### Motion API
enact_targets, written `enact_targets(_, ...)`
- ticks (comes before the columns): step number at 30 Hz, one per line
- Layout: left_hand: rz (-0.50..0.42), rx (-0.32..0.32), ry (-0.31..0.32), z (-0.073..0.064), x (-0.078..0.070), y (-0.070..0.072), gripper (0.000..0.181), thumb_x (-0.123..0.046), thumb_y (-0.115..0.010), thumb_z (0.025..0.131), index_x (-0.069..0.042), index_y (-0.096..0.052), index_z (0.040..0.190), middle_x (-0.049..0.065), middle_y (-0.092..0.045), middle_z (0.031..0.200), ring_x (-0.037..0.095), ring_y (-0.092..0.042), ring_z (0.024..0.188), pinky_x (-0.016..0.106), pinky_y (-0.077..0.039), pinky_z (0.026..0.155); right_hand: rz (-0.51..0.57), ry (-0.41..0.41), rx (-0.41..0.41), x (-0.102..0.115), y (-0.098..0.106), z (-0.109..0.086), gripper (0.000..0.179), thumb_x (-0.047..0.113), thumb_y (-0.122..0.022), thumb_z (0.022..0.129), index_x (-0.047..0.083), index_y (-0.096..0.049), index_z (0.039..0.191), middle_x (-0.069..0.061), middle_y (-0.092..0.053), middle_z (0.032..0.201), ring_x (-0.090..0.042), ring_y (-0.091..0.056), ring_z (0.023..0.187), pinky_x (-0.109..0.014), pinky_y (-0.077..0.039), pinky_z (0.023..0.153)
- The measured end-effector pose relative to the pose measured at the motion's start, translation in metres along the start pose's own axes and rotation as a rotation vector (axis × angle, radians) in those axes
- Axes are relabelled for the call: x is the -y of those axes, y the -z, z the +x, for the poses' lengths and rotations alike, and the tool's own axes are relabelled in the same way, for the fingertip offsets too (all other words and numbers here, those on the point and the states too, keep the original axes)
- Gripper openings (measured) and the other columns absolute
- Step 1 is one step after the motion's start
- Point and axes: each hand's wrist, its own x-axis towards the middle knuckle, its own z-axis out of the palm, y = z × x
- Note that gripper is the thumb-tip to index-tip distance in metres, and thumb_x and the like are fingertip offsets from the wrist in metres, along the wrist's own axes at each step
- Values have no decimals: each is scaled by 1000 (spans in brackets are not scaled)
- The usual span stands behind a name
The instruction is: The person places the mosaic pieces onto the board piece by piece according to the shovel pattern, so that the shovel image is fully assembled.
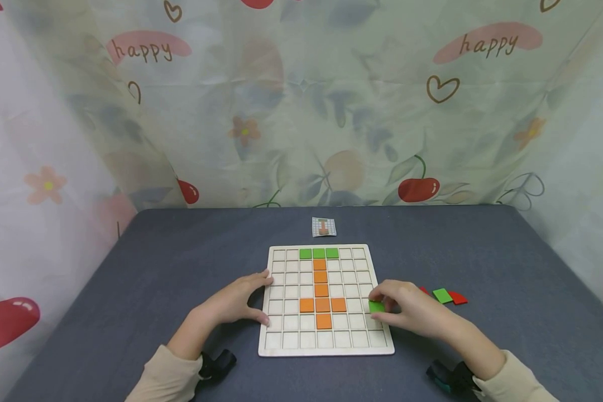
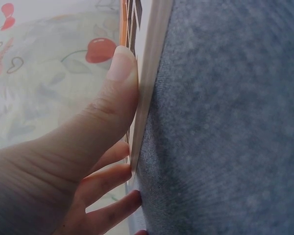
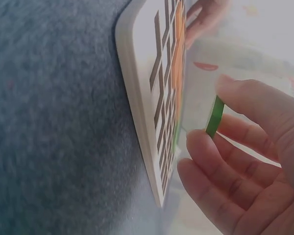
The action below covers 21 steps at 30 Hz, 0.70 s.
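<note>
A white grid board (image 1: 326, 353) lies on the dark cloth, with several green tiles (image 1: 319, 253) in its top row and several orange tiles (image 1: 321, 290) forming a column with a short crossbar lower down. My left hand (image 1: 236, 298) rests against the board's left edge, thumb and fingers spread; in the left wrist view the thumb (image 2: 121, 73) touches the rim. My right hand (image 1: 407, 307) pinches a green square tile (image 3: 215, 116) between thumb and fingertips, above the board's right edge. The right wrist view shows that tile nearly edge-on, apart from the board.
Right of the right hand lie a loose green tile (image 1: 442, 296) and a red piece (image 1: 458, 297), with more red partly hidden behind the hand. A small printed card (image 1: 324, 226) lies beyond the board. A patterned curtain (image 1: 301, 111) hangs behind the table.
</note>
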Motion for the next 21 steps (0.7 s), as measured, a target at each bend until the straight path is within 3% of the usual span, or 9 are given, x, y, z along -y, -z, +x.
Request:
enact_targets(14, 3, -6, -4, 0, 0, 1, 90, -38, -82, 65, -6, -44, 139, 12, -31, 152, 33, -30, 140, 50, -29, 112, -12, -17, 66, 9, -7, 8, 21, 15, -71, 81, 7, -66, 100, 4, -62, 89, 0, -51, 72, -18, -48, 63)
enact_targets(21, 16, -16, 0, 1, 1, 0, 90, -38, -83, 64, -6, -45, 138, 12, -32, 152, 33, -31, 140, 49, -30, 112, -17, 26, 52, 13, -13, 10, 20, 13, -70, 81, 6, -66, 100, 4, -61, 88, -1, -50, 73, -17, -47, 63)
